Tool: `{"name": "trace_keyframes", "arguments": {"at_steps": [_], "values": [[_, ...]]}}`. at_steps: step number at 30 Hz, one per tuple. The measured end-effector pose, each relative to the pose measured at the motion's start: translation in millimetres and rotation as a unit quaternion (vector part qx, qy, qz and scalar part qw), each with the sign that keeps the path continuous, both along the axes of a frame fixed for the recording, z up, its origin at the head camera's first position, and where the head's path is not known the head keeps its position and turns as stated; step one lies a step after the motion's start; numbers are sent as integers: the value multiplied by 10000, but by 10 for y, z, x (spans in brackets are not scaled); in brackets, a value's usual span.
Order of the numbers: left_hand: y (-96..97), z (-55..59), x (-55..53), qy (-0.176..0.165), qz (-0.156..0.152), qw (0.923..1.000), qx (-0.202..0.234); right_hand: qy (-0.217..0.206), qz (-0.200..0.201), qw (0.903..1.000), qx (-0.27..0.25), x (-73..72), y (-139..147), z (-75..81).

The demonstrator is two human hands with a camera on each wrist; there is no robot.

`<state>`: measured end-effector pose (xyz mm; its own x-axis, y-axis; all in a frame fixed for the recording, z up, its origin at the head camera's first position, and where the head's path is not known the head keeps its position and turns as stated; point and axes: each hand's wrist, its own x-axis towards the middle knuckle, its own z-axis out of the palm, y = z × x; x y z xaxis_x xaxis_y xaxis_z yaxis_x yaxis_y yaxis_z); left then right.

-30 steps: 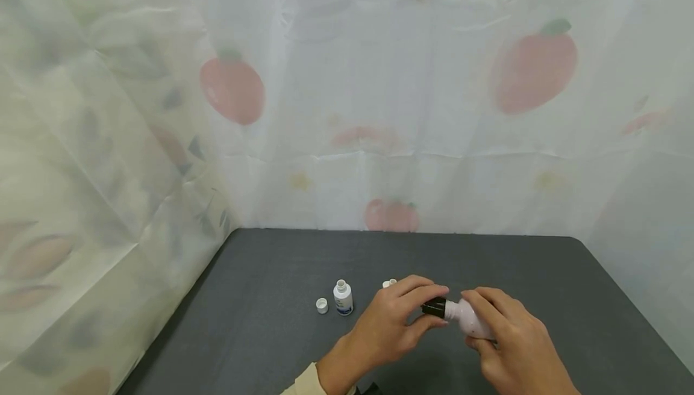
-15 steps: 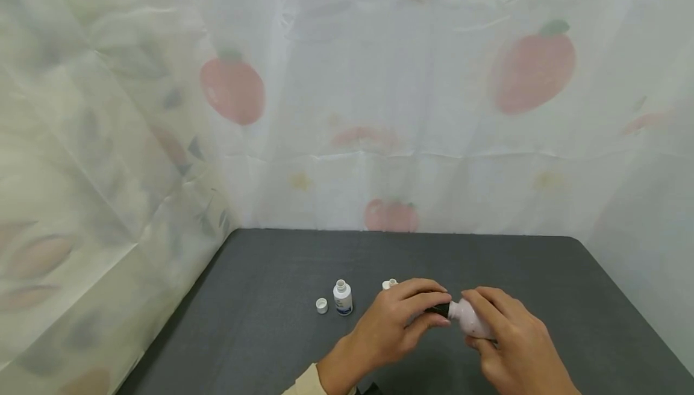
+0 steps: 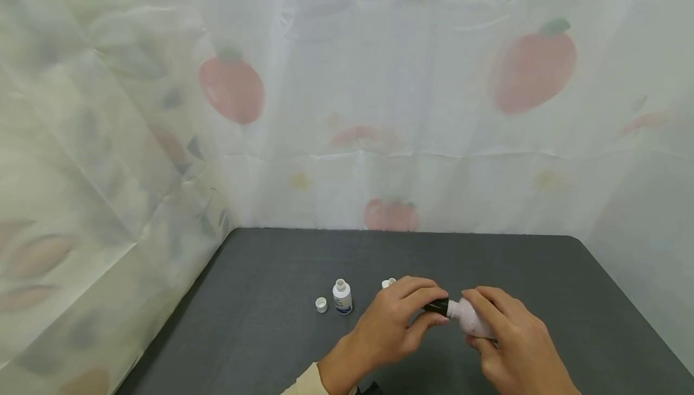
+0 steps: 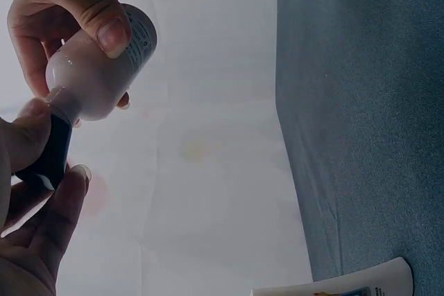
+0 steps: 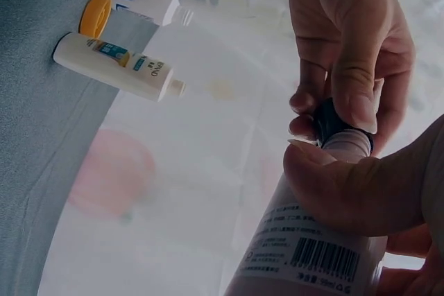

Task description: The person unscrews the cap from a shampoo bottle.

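Above the table, my right hand (image 3: 512,338) grips a pale pink bottle (image 3: 470,320) tilted on its side, neck toward the left. The thumb and fingers of my left hand (image 3: 387,323) pinch the black cap (image 3: 437,306) at that neck. Threads on the bottle neck (image 5: 349,142) show beside the cap in the right wrist view. The barcode label (image 5: 322,258) faces that camera. Left of the hands, a small white bottle (image 3: 342,298) stands uncapped beside its white cap (image 3: 321,305). Another white bottle (image 5: 114,66) is mostly hidden behind my left hand in the head view.
A yellow cap (image 5: 95,16) lies between the two white bottles in the right wrist view. The dark grey table (image 3: 271,335) meets a pale, fruit-printed curtain (image 3: 325,112) at its back and left. A black object (image 3: 373,389) shows by the left wrist.
My left fingers have shifted around the black cap, covering more of it half a second ago than now. The right hand and bottle stay nearly still.
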<state>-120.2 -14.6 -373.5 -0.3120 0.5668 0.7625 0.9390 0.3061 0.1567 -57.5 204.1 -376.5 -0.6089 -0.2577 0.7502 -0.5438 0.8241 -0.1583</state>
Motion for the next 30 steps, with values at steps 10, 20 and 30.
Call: {"name": "trace_keyframes", "arguments": {"at_steps": [10,20,30], "values": [[27,0,-23,183,-280,9994,16,-119,-87,9999,5,1,13,-3],[27,14,-1,268,127,9996,-14,-53,-81,9999,-52,8,12,-11],[28,-18,4,381,517,9978,-187,-186,-189,9996,-137,7,22,-43]]}}
